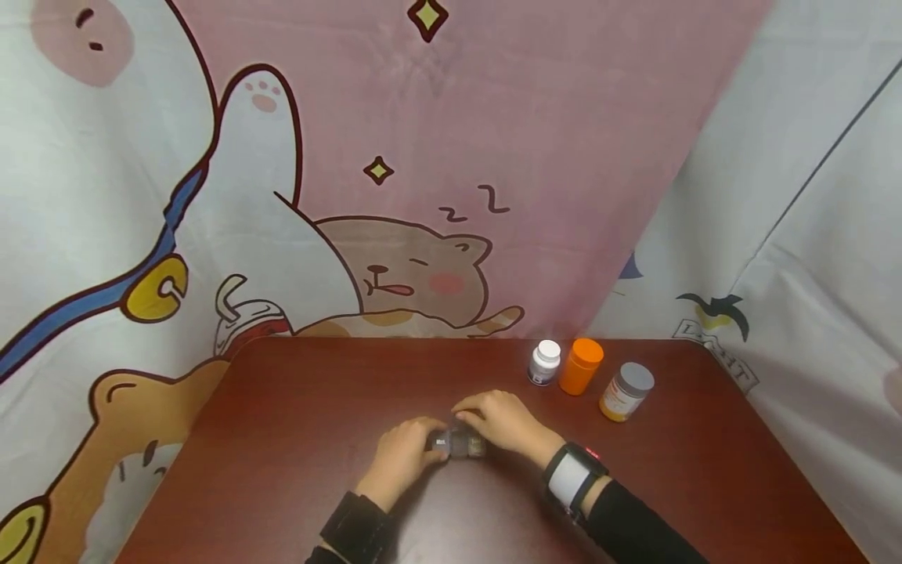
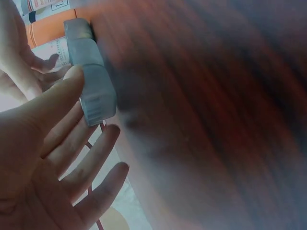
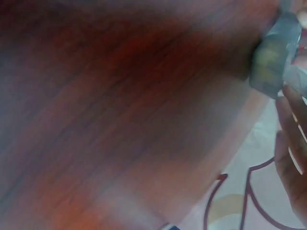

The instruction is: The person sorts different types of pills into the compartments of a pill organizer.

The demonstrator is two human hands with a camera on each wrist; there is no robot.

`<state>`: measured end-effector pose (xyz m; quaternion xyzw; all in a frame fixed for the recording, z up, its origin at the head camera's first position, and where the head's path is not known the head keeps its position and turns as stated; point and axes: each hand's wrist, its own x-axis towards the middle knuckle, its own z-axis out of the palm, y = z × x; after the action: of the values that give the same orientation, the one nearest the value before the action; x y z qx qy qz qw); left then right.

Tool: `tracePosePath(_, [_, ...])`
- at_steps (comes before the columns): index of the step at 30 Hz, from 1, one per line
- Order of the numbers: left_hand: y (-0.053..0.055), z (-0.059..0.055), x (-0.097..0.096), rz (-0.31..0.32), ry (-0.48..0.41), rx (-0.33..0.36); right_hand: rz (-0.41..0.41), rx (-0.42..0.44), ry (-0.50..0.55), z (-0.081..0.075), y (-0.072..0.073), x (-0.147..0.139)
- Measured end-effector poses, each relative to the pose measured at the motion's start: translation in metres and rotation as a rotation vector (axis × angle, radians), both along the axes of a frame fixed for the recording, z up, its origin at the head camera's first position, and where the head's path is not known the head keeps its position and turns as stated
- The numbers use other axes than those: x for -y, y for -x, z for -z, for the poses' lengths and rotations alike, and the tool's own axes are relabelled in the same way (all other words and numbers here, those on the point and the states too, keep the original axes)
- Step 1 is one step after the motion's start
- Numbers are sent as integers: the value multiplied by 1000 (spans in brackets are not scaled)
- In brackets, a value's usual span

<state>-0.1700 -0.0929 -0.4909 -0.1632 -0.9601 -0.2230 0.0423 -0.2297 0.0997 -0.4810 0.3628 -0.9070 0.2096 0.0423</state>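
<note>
Two bare hands meet over one small, translucent grey plastic container (image 1: 458,444), long and boxy with a yellowish patch towards its right end. It lies sideways at the middle of the near half of one reddish-brown wooden table (image 1: 317,384); whether it rests fully on the wood is hard to tell.

The left hand (image 1: 403,454) pinches the container's left end between thumb and fingers, with its other fingers spread and extended in the left wrist view. The right hand (image 1: 506,423) is at the right end, its fingers narrowly spaced and at least one fingertip touching or just beside the container; whether they grip it cannot be told. One black band (image 1: 358,526) circles the left wrist, and one black-and-white strap (image 1: 572,479) the right. A black sleeve (image 1: 637,525) covers the right forearm.

Three containers stand upright at the back right, near one another: one white bottle with a white cap (image 1: 544,363), one orange bottle with an orange cap (image 1: 581,366), and one grey-lidded jar with a white and orange body (image 1: 625,392).

Behind hangs a pink and white cloth (image 1: 564,117) printed with cartoon animals and two yellow four-pointed stars.
</note>
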Motion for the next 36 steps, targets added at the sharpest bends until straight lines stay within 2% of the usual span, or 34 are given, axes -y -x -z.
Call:
tracePosePath(5, [-1,2,-1,-1,23,-26,40,-25,40,5,7,2])
tracePosePath(10, [-5,5,-5,-5,31,-56,59,-21,22,4,4,-3])
tracePosePath(13, [-9,3,-8,-12,18,-54,77,-20,-9,-1,0,-13])
tracePosePath(17, [-19,-1,-5,-45,-15,-14,75,-87,-33,-15,-2,-39])
tracePosePath(22, [-35,-9,8,-108,-146,117,73,-227,-25,-40,10,-84])
tracePosePath(26, [-47,-12,20,-126,-278,187,151,-281,-60,-55,27,-120])
tracePosePath(29, [-54,-12,26,-96,-389,205,233,-246,-121,-61,38,-141])
tracePosePath(32, [-61,-11,30,-42,-505,232,296,-174,-187,-63,45,-155])
tracePosePath(36, [-68,-9,29,0,-583,283,335,-91,-222,-62,51,-162])
